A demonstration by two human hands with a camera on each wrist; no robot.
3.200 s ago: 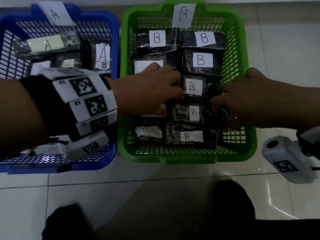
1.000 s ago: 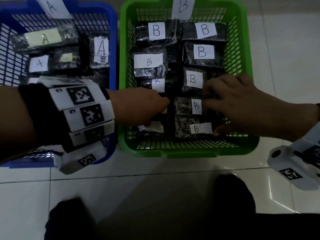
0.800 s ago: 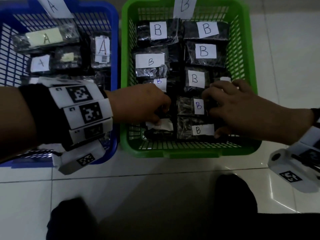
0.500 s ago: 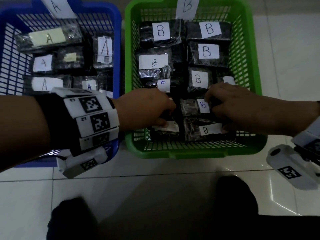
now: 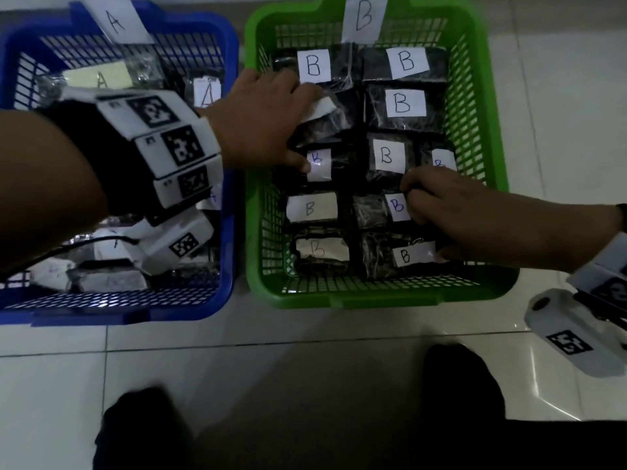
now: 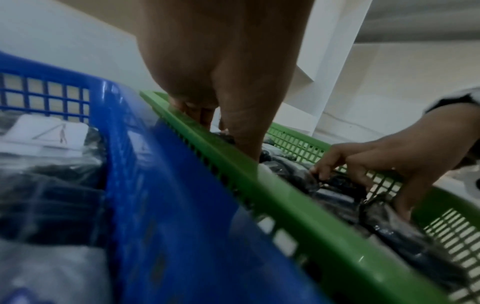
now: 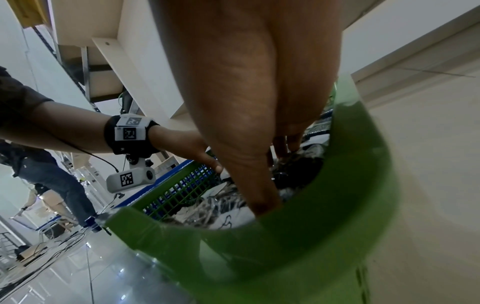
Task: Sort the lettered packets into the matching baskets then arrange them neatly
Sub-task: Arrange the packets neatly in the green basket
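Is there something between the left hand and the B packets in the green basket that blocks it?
Nothing visible blocks it. The left hand already reaches over the green basket rim and rests directly on a B packet in the left column.

A basket (image 5: 224,164) left, touching B basket (image 5: 475,96) right; lettered packets (image 5: 402,103) in rows inside B basket.

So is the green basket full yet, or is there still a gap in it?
Nearly full. B-labelled packets lie in two columns across the green basket, front to back. What lies under the left hand and right hand cannot be told.
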